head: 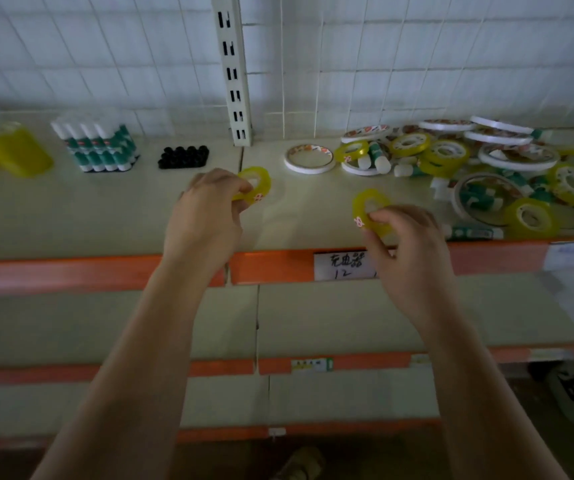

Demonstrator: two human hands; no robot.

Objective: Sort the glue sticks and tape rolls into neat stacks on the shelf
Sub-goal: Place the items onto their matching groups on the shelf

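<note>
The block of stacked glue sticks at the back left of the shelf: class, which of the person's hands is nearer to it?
Left. The left hand, gripping a yellow tape roll, is just right of and in front of the glue stick block. The right hand, holding another roll, is farther right.

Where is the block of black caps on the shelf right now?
The block of black caps sits on the top shelf, left of the upright post, just right of the stacked glue sticks.

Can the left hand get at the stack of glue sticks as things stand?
Probably not yet: the left hand already grips a yellow tape roll. The shelf between it and the glue sticks looks unobstructed.
</note>
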